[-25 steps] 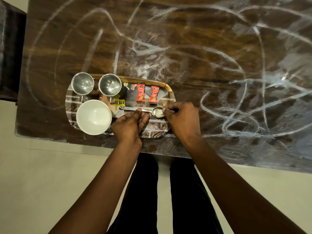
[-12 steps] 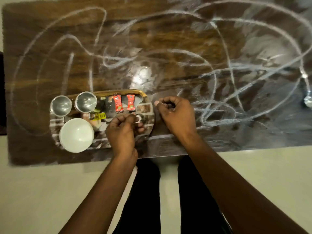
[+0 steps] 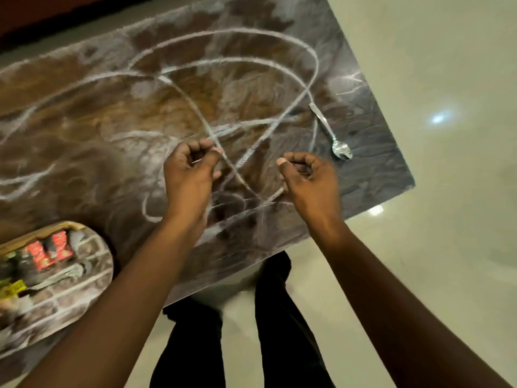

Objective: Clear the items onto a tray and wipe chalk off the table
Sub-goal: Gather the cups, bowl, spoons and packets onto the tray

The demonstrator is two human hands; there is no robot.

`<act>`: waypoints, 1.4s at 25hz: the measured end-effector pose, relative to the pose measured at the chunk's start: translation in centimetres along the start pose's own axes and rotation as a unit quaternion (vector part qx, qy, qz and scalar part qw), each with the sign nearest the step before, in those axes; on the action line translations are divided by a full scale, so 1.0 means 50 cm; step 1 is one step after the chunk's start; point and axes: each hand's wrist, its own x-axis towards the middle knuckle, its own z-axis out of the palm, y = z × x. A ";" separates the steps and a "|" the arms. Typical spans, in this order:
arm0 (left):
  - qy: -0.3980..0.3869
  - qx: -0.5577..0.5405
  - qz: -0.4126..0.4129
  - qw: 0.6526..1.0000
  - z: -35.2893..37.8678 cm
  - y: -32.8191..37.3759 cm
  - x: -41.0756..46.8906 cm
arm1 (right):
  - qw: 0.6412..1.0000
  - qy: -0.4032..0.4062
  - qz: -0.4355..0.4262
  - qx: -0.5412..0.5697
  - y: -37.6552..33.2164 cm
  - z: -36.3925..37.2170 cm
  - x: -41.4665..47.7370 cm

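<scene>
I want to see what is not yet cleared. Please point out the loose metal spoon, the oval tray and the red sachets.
Shiny metal spoon [image 3: 342,149], head view, on its bowl.
Oval wooden-edged tray [image 3: 60,226], head view, on its far rim.
Red sachets [image 3: 39,254], head view, on the left sachet's face.

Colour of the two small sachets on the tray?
Red, with dark ends; print is blurred. The two small sachets lie side by side on the oval tray, shown only in the head view.
</scene>
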 end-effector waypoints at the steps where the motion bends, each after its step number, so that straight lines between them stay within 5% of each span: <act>1: -0.011 0.006 0.001 1.000 0.048 0.002 0.004 | 1.000 0.017 0.011 0.003 0.009 -0.036 0.023; 11: -0.078 0.006 -0.096 0.992 0.380 -0.057 0.040 | 0.991 0.071 0.107 0.034 0.101 -0.198 0.179; 18: -0.077 -0.014 -0.123 0.989 0.403 -0.065 0.044 | 0.992 0.053 0.092 0.072 0.096 -0.170 0.199; 26: 0.079 -0.170 -0.068 0.980 0.133 -0.028 -0.006 | 0.992 -0.108 0.027 0.053 0.000 -0.026 0.076; 35: 0.285 -0.287 -0.099 0.909 -0.370 -0.124 -0.163 | 0.941 -0.333 0.015 -0.053 -0.002 0.325 -0.197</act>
